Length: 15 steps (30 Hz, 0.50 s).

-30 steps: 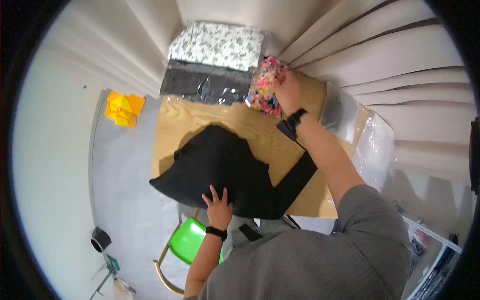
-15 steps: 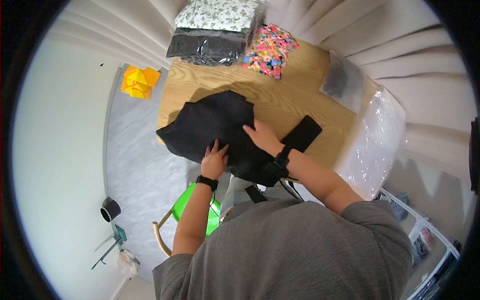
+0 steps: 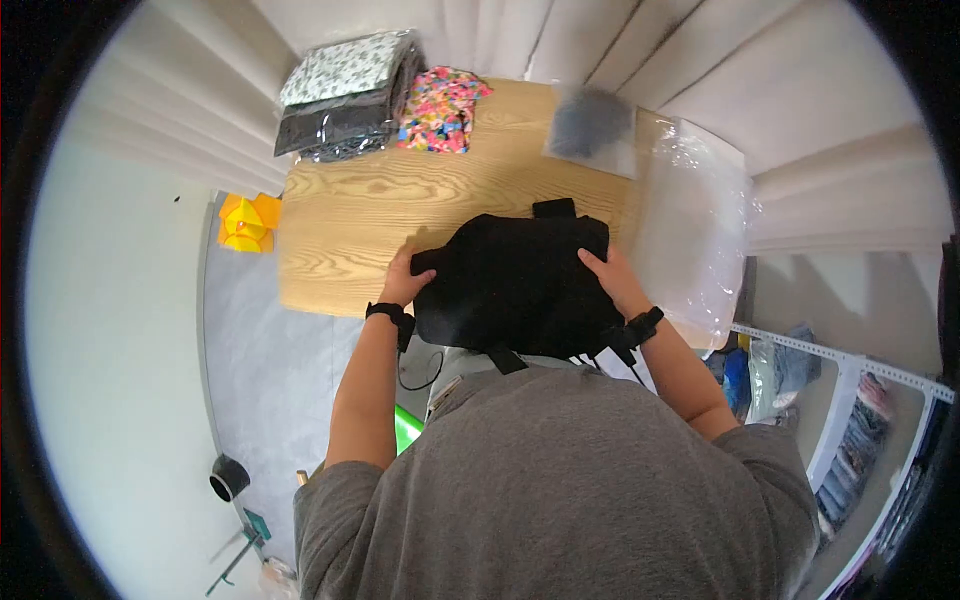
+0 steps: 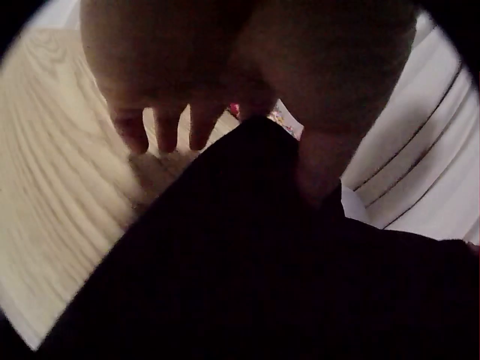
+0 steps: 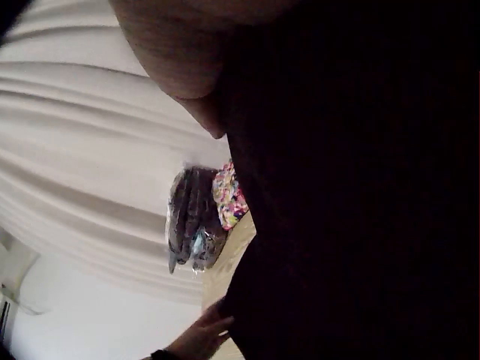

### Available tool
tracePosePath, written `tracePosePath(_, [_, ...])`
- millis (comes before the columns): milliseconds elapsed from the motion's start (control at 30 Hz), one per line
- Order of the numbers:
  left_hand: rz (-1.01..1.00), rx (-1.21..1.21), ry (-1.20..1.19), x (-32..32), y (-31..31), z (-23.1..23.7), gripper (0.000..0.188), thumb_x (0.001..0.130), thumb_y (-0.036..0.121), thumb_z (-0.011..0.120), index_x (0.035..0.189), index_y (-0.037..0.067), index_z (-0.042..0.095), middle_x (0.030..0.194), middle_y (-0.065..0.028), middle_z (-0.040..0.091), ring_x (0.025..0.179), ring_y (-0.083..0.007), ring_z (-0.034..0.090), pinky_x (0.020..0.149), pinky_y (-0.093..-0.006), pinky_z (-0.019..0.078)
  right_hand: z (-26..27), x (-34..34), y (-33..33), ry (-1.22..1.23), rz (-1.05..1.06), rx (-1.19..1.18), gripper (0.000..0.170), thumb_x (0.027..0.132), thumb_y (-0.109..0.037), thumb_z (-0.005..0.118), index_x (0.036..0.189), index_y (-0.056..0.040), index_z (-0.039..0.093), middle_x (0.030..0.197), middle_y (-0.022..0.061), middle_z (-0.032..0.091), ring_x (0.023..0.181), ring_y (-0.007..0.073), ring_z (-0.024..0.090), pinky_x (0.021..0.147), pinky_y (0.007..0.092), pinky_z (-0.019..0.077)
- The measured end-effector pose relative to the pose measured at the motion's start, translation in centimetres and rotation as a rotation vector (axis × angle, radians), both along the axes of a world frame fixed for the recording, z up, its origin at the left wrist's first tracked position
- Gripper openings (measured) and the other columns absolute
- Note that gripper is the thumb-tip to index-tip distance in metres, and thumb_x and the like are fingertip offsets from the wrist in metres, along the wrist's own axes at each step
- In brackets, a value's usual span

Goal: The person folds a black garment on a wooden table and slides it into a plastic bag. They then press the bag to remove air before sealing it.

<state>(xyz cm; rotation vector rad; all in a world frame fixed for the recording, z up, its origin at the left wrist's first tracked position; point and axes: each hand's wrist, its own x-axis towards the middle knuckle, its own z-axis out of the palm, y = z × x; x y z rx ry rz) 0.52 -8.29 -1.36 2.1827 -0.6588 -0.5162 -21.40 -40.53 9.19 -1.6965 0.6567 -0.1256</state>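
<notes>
A piece of black cloth (image 3: 515,285), folded to a rough rectangle, is held between both hands at the near side of the wooden table. My left hand (image 3: 402,277) grips its left edge, thumb on top. In the left wrist view the cloth (image 4: 225,255) runs between that thumb and the fingers behind. My right hand (image 3: 618,278) pinches the upper right edge, its thumb lying over the cloth; the other fingers are hidden below. A short black strip (image 3: 554,208) sticks out beyond the far edge, and another (image 3: 507,359) hangs at the near edge.
Plastic-wrapped packs of fabric (image 3: 340,128) are stacked at the table's back left, beside a flower-patterned cloth (image 3: 440,110). Further right lie a clear bag with something dark (image 3: 592,130) and a large clear plastic sheet (image 3: 695,230). Curtains (image 3: 560,40) hang behind the wooden table (image 3: 350,215).
The right hand came back from the flower-patterned cloth to the black cloth. Both hands now hold opposite edges; the cloth, spread and pointed before, is a compact rectangle further right on the table.
</notes>
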Motion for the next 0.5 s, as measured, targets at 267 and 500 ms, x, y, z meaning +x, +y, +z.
tracePosePath(267, [-0.032,-0.052,0.191,0.2,-3.6,8.4,0.029,0.072,0.017,0.071,0.091,-0.002,0.060,0.077,-0.0070,0.061,0.072,-0.0183,0.057,0.069,-0.0301,0.0456,5.0,-2.2,-0.8,-0.085,-0.265,0.364,0.037,0.088,-0.022,0.056,0.115,0.0028,0.052,0.106,0.0074,0.059,0.093,0.0168,0.054,0.084,0.0296,0.0427])
tracePosePath(500, [0.188,-0.346,-0.539,2.5,-2.4,26.6,0.022,0.074,0.010,0.072,0.078,0.002,0.051,0.066,-0.0015,0.051,0.064,-0.0100,0.047,0.060,-0.0242,0.0408,17.5,-2.3,-2.4,-0.465,-0.275,-0.182,0.031,0.088,-0.020,0.055,0.110,0.0027,0.056,0.100,0.0067,0.062,0.090,0.0156,0.057,0.081,0.0275,0.0436])
